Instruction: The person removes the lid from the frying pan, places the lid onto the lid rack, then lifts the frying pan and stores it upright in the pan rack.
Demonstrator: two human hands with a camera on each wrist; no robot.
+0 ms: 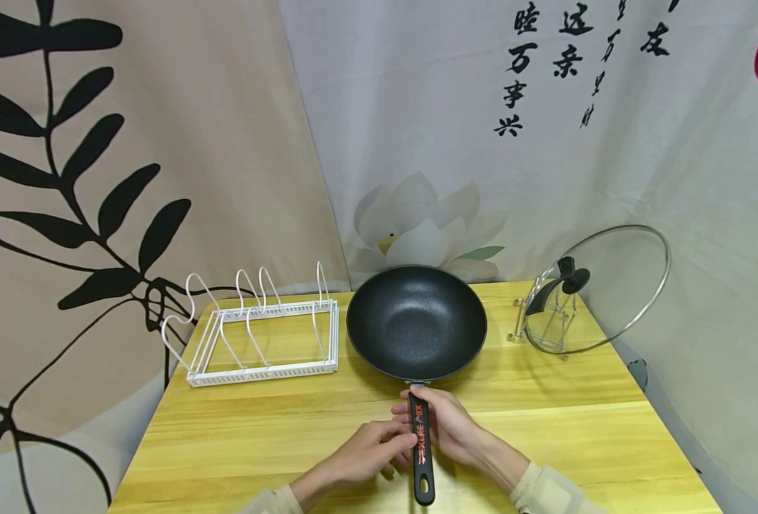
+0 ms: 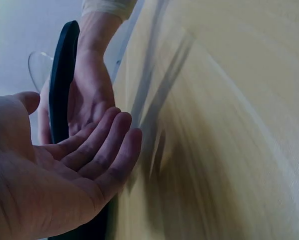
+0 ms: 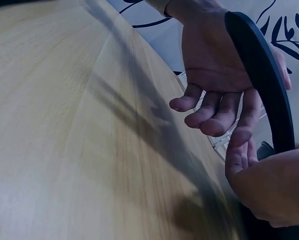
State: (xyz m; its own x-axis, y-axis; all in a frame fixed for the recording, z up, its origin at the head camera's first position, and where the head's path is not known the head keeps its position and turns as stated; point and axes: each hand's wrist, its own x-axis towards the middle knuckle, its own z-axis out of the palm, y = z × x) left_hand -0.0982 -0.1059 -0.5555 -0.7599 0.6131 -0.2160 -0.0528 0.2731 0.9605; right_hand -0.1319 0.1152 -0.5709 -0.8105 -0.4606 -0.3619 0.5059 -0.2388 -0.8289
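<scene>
A black frying pan (image 1: 416, 325), deep and round, is in the middle of the head view with its long handle (image 1: 422, 457) toward me. My right hand (image 1: 452, 425) grips that handle close to the pan, thumb on top and fingers beneath. Beside the handle's left side is my left hand (image 1: 375, 450), its fingertips at the handle. In the right wrist view the left hand (image 3: 217, 70) has its palm up and its fingers loosely bent under the black handle (image 3: 264, 75). The left wrist view shows the left fingers (image 2: 102, 145) below the handle too.
A white wire rack (image 1: 263, 371) with upright loops stands on the left of the wooden table (image 1: 546, 442). At the right, a glass lid (image 1: 636, 328) with a black knob leans upright in a small wire stand (image 1: 555, 332). A printed cloth (image 1: 417, 107) hangs behind.
</scene>
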